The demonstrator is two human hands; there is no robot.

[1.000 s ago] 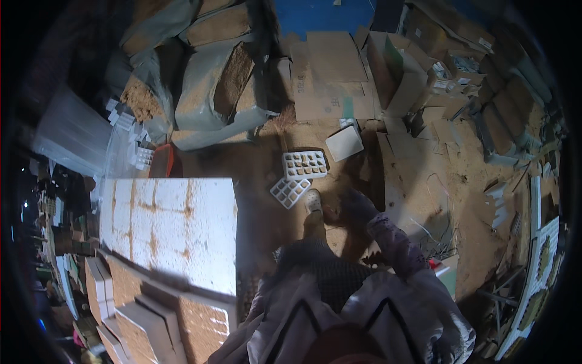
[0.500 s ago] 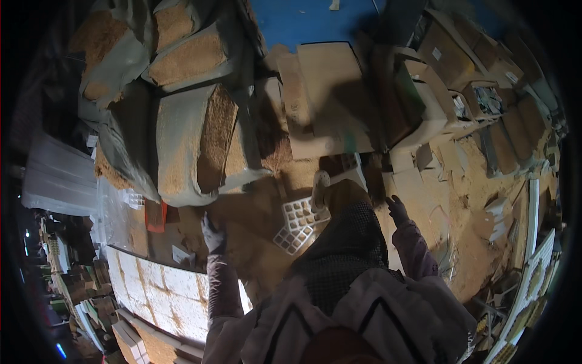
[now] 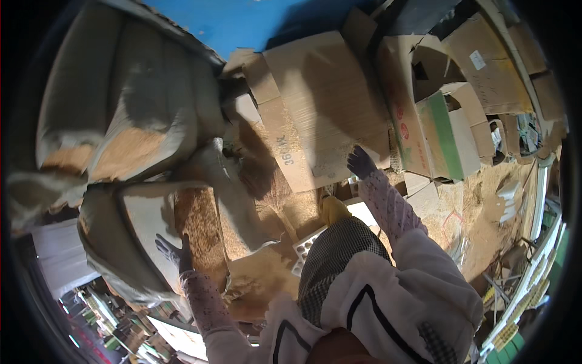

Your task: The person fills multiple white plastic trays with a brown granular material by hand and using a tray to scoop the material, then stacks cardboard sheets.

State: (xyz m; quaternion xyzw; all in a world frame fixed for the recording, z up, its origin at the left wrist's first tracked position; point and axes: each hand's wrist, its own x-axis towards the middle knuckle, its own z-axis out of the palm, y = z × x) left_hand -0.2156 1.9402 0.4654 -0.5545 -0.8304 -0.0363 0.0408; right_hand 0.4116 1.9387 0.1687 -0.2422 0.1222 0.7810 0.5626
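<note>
Dark gloves cover both hands. My left hand (image 3: 176, 250), fingers spread, is at a grey plastic sack (image 3: 145, 209) whose open side shows brown, crumbly filling (image 3: 200, 227). Whether it touches the sack or hovers just above, I cannot tell. My right hand (image 3: 362, 162) reaches forward with its fingers apart, over the near edge of a large flattened cardboard box (image 3: 315, 103). Nothing shows in either hand. A white tray with round cells (image 3: 306, 244) lies between my arms, partly hidden by my checked clothing (image 3: 342, 255).
More grey sacks (image 3: 133, 97) are stacked at the far left. Open cardboard boxes (image 3: 448, 133) stand on the right, one with a green stripe. Loose brown crumbs cover the floor (image 3: 485, 206). A blue surface (image 3: 242, 24) lies beyond.
My view has shifted forward and tilted. My left hand has moved forward to the sack, and my right hand has reached forward over the flattened cardboard.
</note>
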